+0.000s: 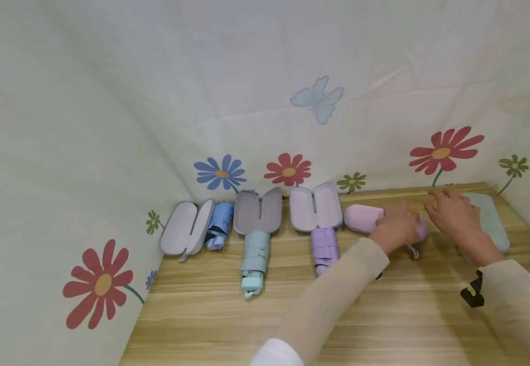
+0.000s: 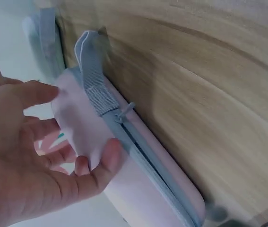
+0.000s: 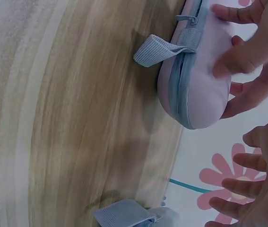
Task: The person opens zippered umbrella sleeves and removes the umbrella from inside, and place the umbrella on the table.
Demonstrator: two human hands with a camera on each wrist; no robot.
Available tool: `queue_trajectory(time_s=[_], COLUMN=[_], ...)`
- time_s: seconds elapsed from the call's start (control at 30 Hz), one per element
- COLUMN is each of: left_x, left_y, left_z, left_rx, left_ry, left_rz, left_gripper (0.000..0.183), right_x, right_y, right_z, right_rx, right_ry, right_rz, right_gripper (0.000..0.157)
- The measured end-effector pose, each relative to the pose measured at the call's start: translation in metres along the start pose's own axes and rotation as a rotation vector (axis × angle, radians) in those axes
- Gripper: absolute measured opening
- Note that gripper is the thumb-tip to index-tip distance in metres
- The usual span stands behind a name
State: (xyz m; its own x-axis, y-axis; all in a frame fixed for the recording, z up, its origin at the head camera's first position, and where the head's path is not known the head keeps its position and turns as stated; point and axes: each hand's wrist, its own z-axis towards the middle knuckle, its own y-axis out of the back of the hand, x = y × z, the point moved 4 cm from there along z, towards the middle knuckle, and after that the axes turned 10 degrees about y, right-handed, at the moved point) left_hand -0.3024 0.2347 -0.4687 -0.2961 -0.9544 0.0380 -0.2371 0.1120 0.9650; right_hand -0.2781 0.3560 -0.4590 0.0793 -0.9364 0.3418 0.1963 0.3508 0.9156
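A pink zip case [image 1: 364, 217] with a grey zip and a grey fabric loop [image 2: 90, 71] lies at the back of the table, right of the middle. My left hand [image 1: 398, 226] grips its right end, thumb on the near side and fingers over the top and far side. A dark line runs along the zip beside the puller [image 2: 124, 113]. My right hand [image 1: 454, 216] hovers between the pink case and a pale teal case [image 1: 491, 218]. Its fingers are spread and hold nothing, as the right hand [image 3: 261, 175] shows in the right wrist view.
Three cases lie unfolded along the back: a white one [image 1: 179, 229], a grey one [image 1: 246, 213] and a pale lilac one [image 1: 302, 211]. Beside or before them lie a blue umbrella [image 1: 221, 218], a mint umbrella [image 1: 255, 251] and a purple umbrella [image 1: 324, 249]. A flowered cloth [image 1: 246, 101] hangs behind.
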Motion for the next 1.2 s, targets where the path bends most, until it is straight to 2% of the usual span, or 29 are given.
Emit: queue_trajectory(time_s=[0.13, 0.23, 0.3, 0.4, 0.57, 0.7, 0.8, 0.97, 1.07, 1.2], left_x=[-0.001, -0.001, -0.001, 0.0, 0.008, 0.013, 0.02, 0.032, 0.038, 0.044], left_y=[-0.002, -0.005, -0.008, -0.012, -0.015, -0.015, -0.013, -0.01, -0.007, -0.001], left_z=[-0.002, -0.003, -0.002, 0.003, 0.009, 0.008, 0.009, 0.013, 0.017, 0.022], left_rx=[0.023, -0.019, -0.062, -0.109, -0.169, -0.208, -0.197, -0.166, -0.163, -0.16], left_ry=[-0.044, -0.111, -0.126, -0.08, -0.002, 0.0, 0.014, 0.056, 0.087, 0.139], left_rz=[0.024, 0.09, 0.126, 0.116, 0.01, -0.045, -0.189, -0.544, -0.718, -1.011], left_gripper=[0.037, 0.035, 0.035, 0.041, 0.058, 0.072, 0.077, 0.08, 0.081, 0.073], right_x=[-0.005, -0.008, -0.009, -0.008, -0.007, -0.008, -0.006, -0.004, -0.001, 0.004], right_y=[0.0, 0.0, 0.001, 0.003, 0.005, 0.002, -0.002, -0.007, -0.008, -0.009], right_z=[-0.001, -0.003, -0.004, -0.005, -0.008, -0.009, -0.009, -0.006, -0.004, -0.001], right_rx=[0.016, 0.019, 0.02, 0.023, 0.029, 0.037, 0.035, 0.023, 0.017, 0.009], right_ry=[-0.023, -0.038, -0.039, -0.036, -0.039, -0.043, -0.031, 0.005, 0.039, 0.083], right_rz=[-0.006, -0.012, -0.01, -0.004, 0.003, 0.008, 0.013, 0.037, 0.058, 0.069], right_gripper=[0.054, 0.053, 0.053, 0.052, 0.05, 0.05, 0.049, 0.048, 0.048, 0.048])
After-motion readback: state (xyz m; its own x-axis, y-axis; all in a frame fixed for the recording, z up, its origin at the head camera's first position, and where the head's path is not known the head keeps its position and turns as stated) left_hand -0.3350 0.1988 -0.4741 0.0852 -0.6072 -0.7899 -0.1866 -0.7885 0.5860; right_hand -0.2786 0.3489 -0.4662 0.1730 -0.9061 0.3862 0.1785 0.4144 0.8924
